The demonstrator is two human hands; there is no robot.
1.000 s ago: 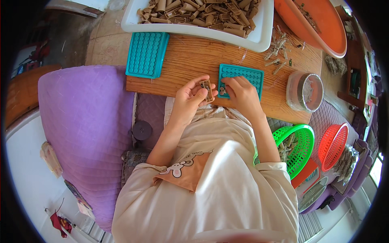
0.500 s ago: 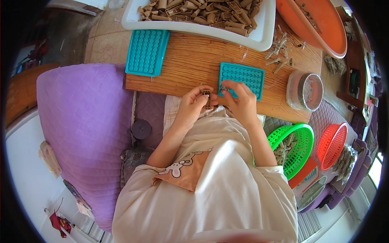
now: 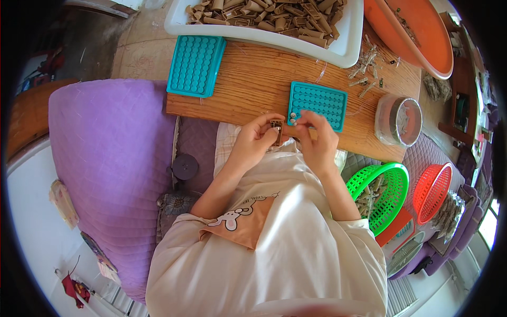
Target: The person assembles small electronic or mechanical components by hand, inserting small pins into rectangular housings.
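Observation:
My left hand (image 3: 255, 138) is closed round a small brown plastic casing (image 3: 277, 127), its hollow side up and small parts showing inside. The thumb lies along the casing. Beside it, my right hand (image 3: 319, 138) is at the lower left corner of a teal tray of round cells (image 3: 321, 100). Its thumb and forefinger are pinched together; whatever they hold is too small to make out. A few small pale round pieces (image 3: 293, 117) lie in that corner of the tray, right by the fingertips.
A white tub (image 3: 346, 53) heaped with brown plastic casings (image 3: 280, 21) stands at the table's far side. Another teal tray (image 3: 195, 66) lies left. To the right are an orange basin (image 3: 430, 47), bundled wires (image 3: 367, 66), a clear round container (image 3: 385, 121), green (image 3: 398, 195) and red baskets (image 3: 433, 193).
My right fingertips have drawn back slightly right from the tray corner, uncovering the small round pieces. My left hand, still on the casing, has shifted a little right. The view has moved slightly.

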